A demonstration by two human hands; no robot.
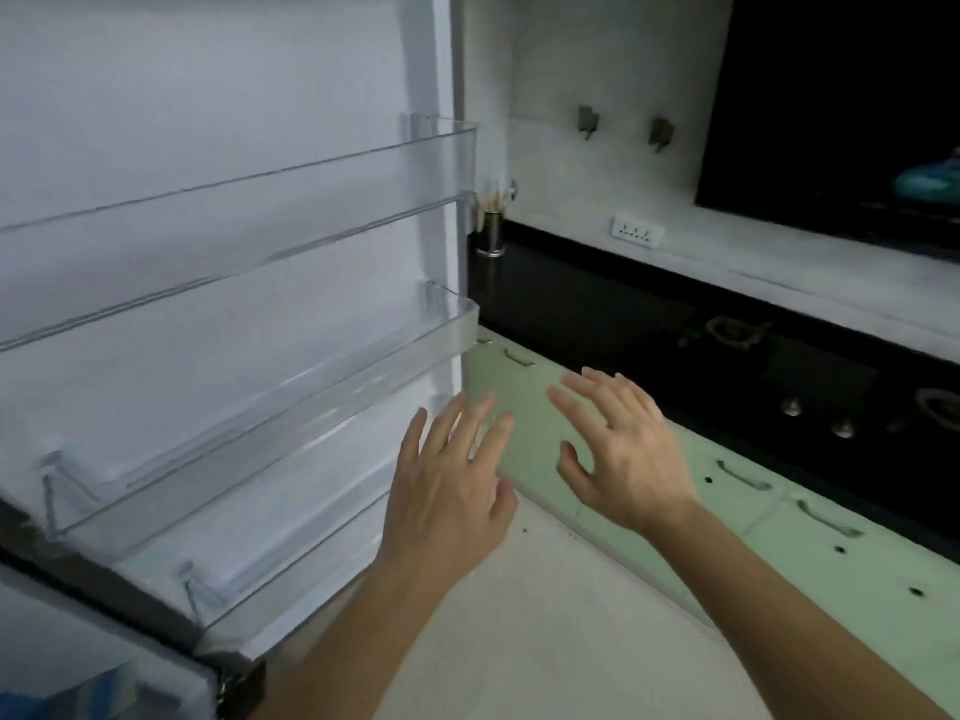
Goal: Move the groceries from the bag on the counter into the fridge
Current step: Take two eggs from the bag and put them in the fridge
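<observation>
The fridge door (208,96) stands open on the left, its white inner side facing me. Three clear plastic door bins show, an upper one (363,179), a middle one (311,407) and a lower one (270,574), all with nothing in them. My left hand (452,491) hovers with fingers spread just right of the middle bin's end. My right hand (623,449) is also spread, palm down, in front of the green cabinet fronts. Neither hand holds anything. No bag or groceries are in view.
A black counter (597,304) runs along the right with a gas hob and its knobs (815,418). A metal utensil cup (491,233) stands in the corner by the fridge. Green drawers with handles (743,475) sit below. The pale floor (545,615) lies underneath.
</observation>
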